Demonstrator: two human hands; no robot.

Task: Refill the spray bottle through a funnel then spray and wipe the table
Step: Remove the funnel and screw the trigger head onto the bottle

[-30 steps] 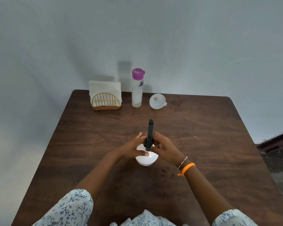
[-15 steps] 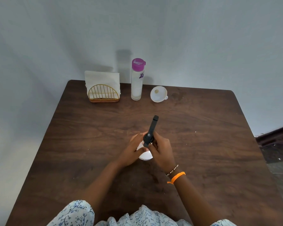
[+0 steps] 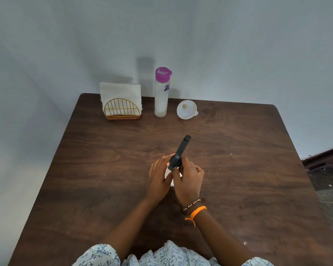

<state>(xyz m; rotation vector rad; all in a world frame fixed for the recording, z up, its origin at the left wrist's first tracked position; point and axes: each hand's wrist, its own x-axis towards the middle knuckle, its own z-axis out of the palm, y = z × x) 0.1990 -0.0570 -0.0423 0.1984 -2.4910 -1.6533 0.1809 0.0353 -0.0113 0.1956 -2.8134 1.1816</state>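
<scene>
Head view: mid-desk (image 3: 104,169), well clear of every edge, the left hand (image 3: 158,179) wraps the white spray bottle (image 3: 168,174), apparently round-bodied. The right hand's (image 3: 188,179) fingers (image 3: 185,162) grip its matte black nozzle head (image 3: 179,152). A white plastic funnel (image 3: 186,112) sits near the far edge.

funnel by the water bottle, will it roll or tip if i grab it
The white funnel looks like thin plastic, so probably light and stiff. It lies tilted on its round rim on the table, so a nudge may well roll it in an arc.

I see the white spray bottle (image 3: 168,174) upright between my fingers (image 3: 158,166), black nozzle head (image 3: 179,152) tilted above them; white funnel (image 3: 186,109) well beyond.
</scene>
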